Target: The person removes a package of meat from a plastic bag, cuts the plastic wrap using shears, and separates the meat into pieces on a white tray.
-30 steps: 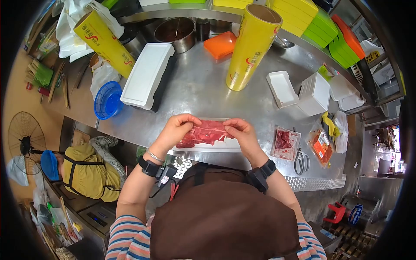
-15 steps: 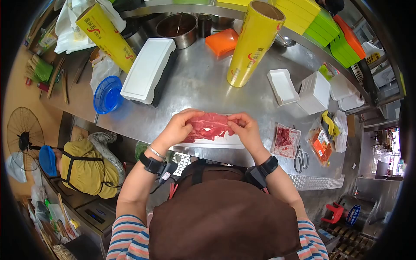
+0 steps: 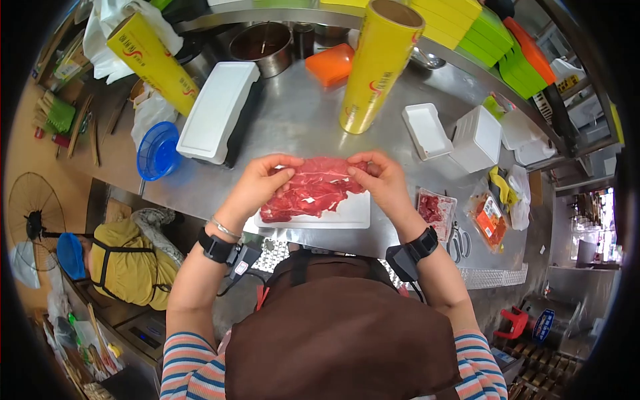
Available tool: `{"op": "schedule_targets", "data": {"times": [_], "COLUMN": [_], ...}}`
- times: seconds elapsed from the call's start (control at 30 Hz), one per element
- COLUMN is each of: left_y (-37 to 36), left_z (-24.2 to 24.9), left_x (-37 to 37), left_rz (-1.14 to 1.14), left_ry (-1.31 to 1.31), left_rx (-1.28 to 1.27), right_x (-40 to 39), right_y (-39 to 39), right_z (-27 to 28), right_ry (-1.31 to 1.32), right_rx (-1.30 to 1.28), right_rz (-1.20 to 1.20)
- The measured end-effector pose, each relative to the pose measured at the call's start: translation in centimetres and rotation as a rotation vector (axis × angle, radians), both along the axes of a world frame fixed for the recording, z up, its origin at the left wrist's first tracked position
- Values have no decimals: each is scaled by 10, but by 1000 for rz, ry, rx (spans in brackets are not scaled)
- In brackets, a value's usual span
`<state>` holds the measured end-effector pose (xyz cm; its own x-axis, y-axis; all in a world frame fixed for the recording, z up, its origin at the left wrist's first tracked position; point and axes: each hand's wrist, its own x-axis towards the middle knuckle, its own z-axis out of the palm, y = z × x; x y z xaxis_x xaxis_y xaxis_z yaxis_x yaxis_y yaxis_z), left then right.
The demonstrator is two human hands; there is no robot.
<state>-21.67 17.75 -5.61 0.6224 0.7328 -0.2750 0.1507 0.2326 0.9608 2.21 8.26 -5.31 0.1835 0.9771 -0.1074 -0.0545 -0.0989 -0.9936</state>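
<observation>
A slab of raw red meat with pale fat streaks is stretched between my two hands at the front of the steel counter. My left hand pinches its upper left edge between thumb and fingers. At the upper right corner, my right hand grips it the same way. Under the meat lies a shallow white tray, its right part and front rim showing. The lower edge of the meat hangs over this tray.
To the right lie a clear tray of meat pieces, scissors and a packaged red food. Behind stand a yellow film roll, white trays, a lidded white box and a blue basket. A person is at left.
Both hands have lifted and spread the meat a little, so more of its face shows. The whole view has shifted slightly left.
</observation>
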Motion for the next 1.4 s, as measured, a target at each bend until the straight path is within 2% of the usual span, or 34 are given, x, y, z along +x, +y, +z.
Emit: {"op": "schedule_targets", "data": {"times": [0.2,0.33,0.37,0.4,0.47,0.5,0.57,0.63,0.83,1.4], "left_y": [-29,-41,-43,-45,-50,-51,-55,-56,-57,-60], "left_z": [-40,-72,-91,-91,-91,-92,-92,-89,-88,-83], "left_x": [15,10,9,10,12,14,18,21,21,22], "left_rz": [93,50,42,34,21,15,6,24,26,13], "left_ry": [47,105,106,105,178,243,306,359,416,457], "left_rx": [-3,109,287,465,453,496,537,699,792,862], "right_x": [7,1,0,0,0,0,0,-1,-3,6], "right_y": [-19,-33,-35,-36,-39,-39,-39,-39,-37,-33], "right_z": [-45,-72,-79,-86,-99,-99,-98,-101,-97,-93], "right_ry": [-64,-117,-148,-147,-462,-462,-693,-666,-723,-932], "right_rx": [-23,-51,-43,-42,65,62,150,102,24,57], "right_rz": [0,-13,-19,-21,-22,-24,-27,-47,-58,-156]}}
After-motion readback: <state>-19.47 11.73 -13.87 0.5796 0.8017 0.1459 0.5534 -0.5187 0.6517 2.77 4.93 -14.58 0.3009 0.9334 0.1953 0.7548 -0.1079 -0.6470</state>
